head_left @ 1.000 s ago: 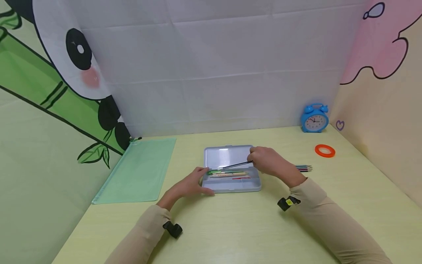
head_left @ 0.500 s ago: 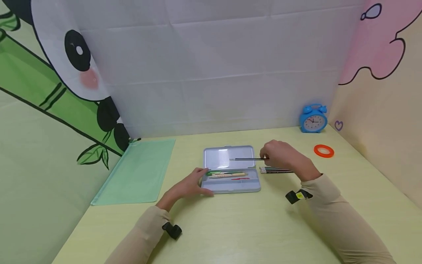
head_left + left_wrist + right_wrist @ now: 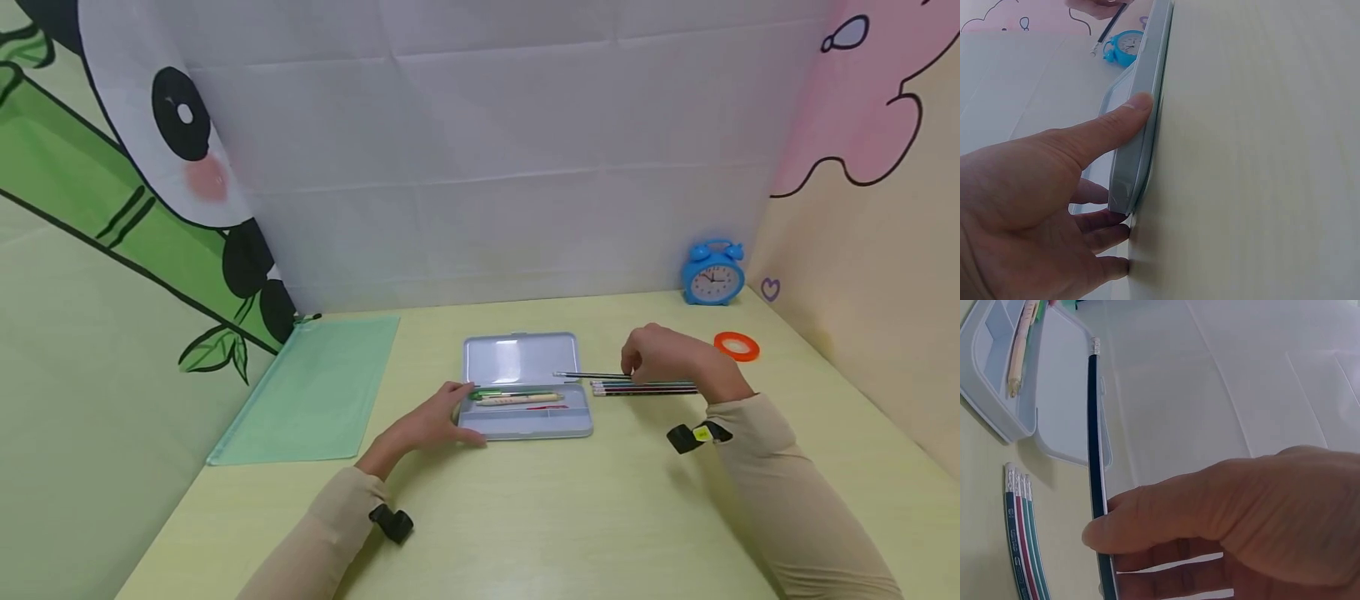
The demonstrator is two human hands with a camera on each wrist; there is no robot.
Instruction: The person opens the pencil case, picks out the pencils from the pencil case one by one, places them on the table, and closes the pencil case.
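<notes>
An open light-blue pencil case [image 3: 525, 425] lies on the table. My left hand [image 3: 431, 419] holds its left end, the thumb on the front side in the left wrist view. Inside lie a beige pen [image 3: 519, 399], a green pen [image 3: 498, 392] and a thin red item [image 3: 547, 407]. My right hand [image 3: 667, 354] pinches a dark pencil [image 3: 1093, 412] between thumb and fingers, its metal-ended tip pointing left toward the case. Just below that hand, several pencils [image 3: 1022, 537] lie side by side, right of the case.
A mint-green cloth pouch [image 3: 315, 392] lies flat at the left. Toward the back right, an orange ring [image 3: 737, 346] rests on the table and a blue alarm clock [image 3: 714, 273] stands near the wall. Printed fabric walls enclose the table [image 3: 525, 517].
My right hand has carried the pencil from over the case rightward, then lowered it beside the row of pencils. The left hand has stayed at the case.
</notes>
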